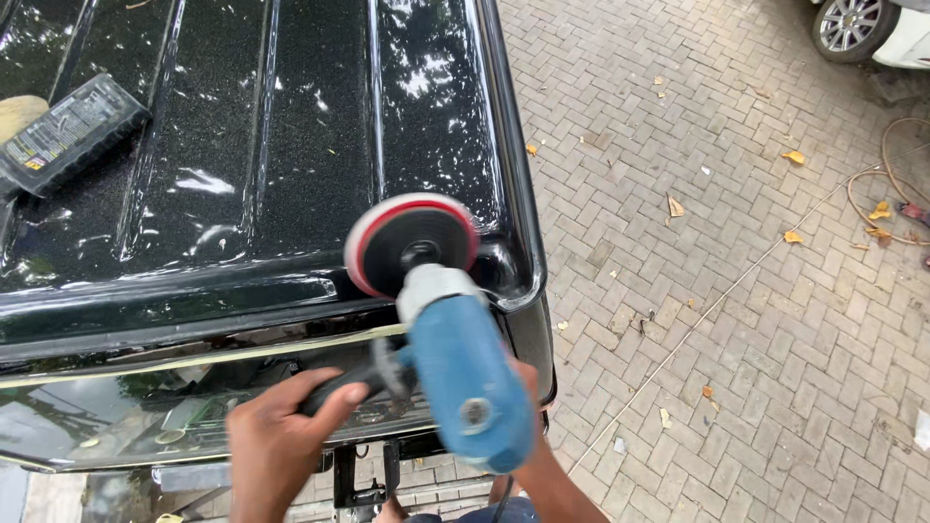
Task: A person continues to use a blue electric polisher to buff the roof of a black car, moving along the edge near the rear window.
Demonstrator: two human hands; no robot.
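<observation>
Black and glossy, the ribbed car roof (242, 145) fills the upper left of the view, speckled with fine droplets or residue and mirroring tree branches. Beyond its right edge lies grey brick paving (736, 252), scattered with dry leaves, a thin cord running across it and a coiled hose at the far right. Part of a white car with its wheel (852, 24) shows in the top right corner. A dark, flat rectangular pack with a label (68, 136) rests on the roof at the upper left, well apart from the work.

The blue polishing machine (465, 378) sits at the roof's near right corner, its round pad (412, 242) with a red and white rim pressed against the paint just above the windscreen edge. The left hand (281, 436) is wrapped closed around the black side handle (349, 387). The right hand (528, 387) is mostly hidden behind the blue body, appearing to grasp it from beyond; how tightly its fingers close cannot be told.

The machine looks heavy and rigid, with a smooth casing that could slip in a wet palm, so the side handle and the rear of the body seem the sound places to hold it. The pad looks soft and yielding, while the wet paint beneath is slick.
</observation>
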